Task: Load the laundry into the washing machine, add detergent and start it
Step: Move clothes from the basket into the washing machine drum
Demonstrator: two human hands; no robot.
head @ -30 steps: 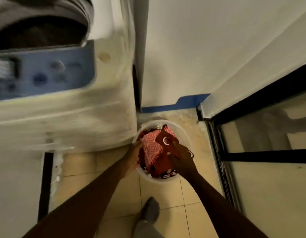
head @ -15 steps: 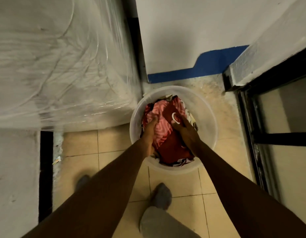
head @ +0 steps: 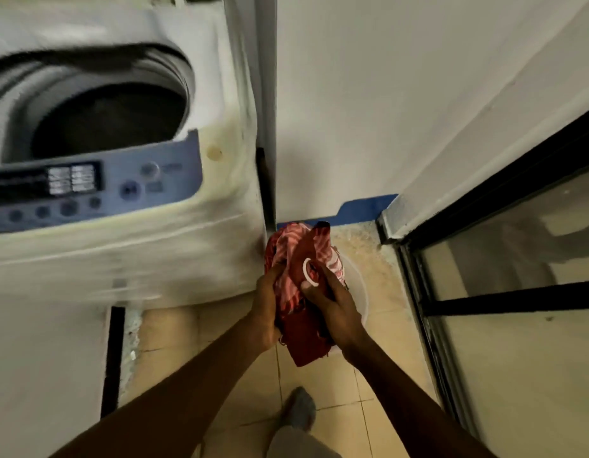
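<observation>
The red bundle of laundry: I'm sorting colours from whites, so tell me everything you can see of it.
The red bundle of laundry is crumpled soft cloth, dark red mixed with a pink-and-white patterned fabric, with a white ring mark on the front. It is gripped from both sides, the left hand and the right hand closed on it. It is seen over a pale plastic tub on the tiled floor, right of the washing machine, whose drum is open. A dark red end hangs below the hands.

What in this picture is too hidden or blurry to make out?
All in the head view:
- Basin: the clothes bundle, held by left hand and right hand, hides its contents.
- Washing machine drum: too dark to tell whether anything lies inside.
- Control panel: labels blurred by motion; left edge cuts it off.
</observation>
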